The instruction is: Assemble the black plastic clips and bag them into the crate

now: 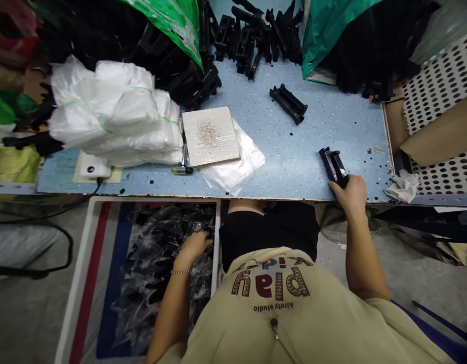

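Observation:
My right hand (350, 194) grips the near end of a long black plastic part (333, 165) that lies at the front edge of the blue table (294, 156). My left hand (193, 247) reaches down into a large open sack (104, 283) on the floor at the left, its fingers among bagged black parts (161, 268); whether it holds one is hidden. Another black part (288, 103) lies alone further back on the table.
A stack of clear plastic bags (115, 114) sits at the left, with a white tray of small screws (210, 135) and loose bags (237, 162) beside it. Piles of black parts (252, 35) and green sacks (328, 25) line the back. A perforated white panel (440, 86) stands at the right.

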Tool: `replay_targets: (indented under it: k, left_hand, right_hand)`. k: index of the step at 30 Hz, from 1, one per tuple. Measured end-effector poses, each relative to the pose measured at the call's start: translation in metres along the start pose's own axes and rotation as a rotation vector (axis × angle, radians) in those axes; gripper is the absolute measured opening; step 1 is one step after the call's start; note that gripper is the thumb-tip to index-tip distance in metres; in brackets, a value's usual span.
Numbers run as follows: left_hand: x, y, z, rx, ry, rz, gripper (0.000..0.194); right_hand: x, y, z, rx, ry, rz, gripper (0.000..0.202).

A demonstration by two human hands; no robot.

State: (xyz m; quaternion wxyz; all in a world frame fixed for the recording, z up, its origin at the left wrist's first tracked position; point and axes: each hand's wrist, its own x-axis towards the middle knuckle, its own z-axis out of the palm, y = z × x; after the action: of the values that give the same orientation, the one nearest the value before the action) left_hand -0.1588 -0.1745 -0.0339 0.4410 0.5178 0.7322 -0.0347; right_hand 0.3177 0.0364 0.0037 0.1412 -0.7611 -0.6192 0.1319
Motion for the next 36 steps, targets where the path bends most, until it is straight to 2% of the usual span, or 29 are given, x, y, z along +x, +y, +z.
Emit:
replay_targets:
  k: [2,5,6,8,10,13,17,20,22,25,27,31,36]
  left_hand:
    - [0.011,0.026,-0.007,-0.070,0.192,0.134,0.018]
    - [0.038,0.075,-0.027,-0.138,0.649,0.456,0.023]
    - [0.050,0.090,-0.034,-0.121,0.753,0.529,0.022]
    - [0.079,0.113,-0.048,-0.092,0.840,0.580,0.017]
    - [0.103,0.122,-0.062,-0.130,0.811,0.577,0.007]
    - [0.120,0.120,-0.083,-0.353,0.636,0.530,0.016]
    - [0.115,0.113,-0.100,-0.726,0.366,0.383,0.028]
    - [0.107,0.113,-0.102,-0.814,0.235,0.387,0.026]
    - [0.105,0.114,-0.101,-0.786,0.261,0.429,0.023]
    - [0.103,0.116,-0.096,-0.722,0.383,0.462,0.023]
    - [0.104,0.116,-0.093,-0.740,0.383,0.470,0.027]
    - [0.109,0.113,-0.092,-0.883,0.312,0.495,0.025]
    - [0.112,0.111,-0.094,-0.888,0.425,0.468,0.021]
  right_hand:
    - [-0.005,-0.005,0.003,0.268,-0.079,0.041,0.056]
    - [-0.022,-0.038,0.013,0.760,-0.259,0.115,0.046]
    - [-0.030,-0.053,0.017,0.890,-0.333,0.132,0.044]
    - [-0.045,-0.083,0.025,1.086,-0.502,0.157,0.039]
    - [-0.057,-0.108,0.033,1.227,-0.667,0.175,0.036]
    - [-0.068,-0.134,0.043,1.376,-0.880,0.185,0.039]
    - [-0.070,-0.161,0.054,1.507,-1.095,0.243,0.048]
    - [-0.067,-0.179,0.057,1.579,-1.184,0.283,0.053]
    - [-0.064,-0.185,0.057,1.603,-1.198,0.283,0.055]
    - [-0.062,-0.188,0.057,1.611,-1.200,0.284,0.052]
    - [-0.062,-0.188,0.058,1.616,-1.217,0.282,0.050]
    - [-0.064,-0.187,0.059,1.638,-1.247,0.295,0.049]
    - [-0.067,-0.191,0.056,1.671,-1.253,0.302,0.052]
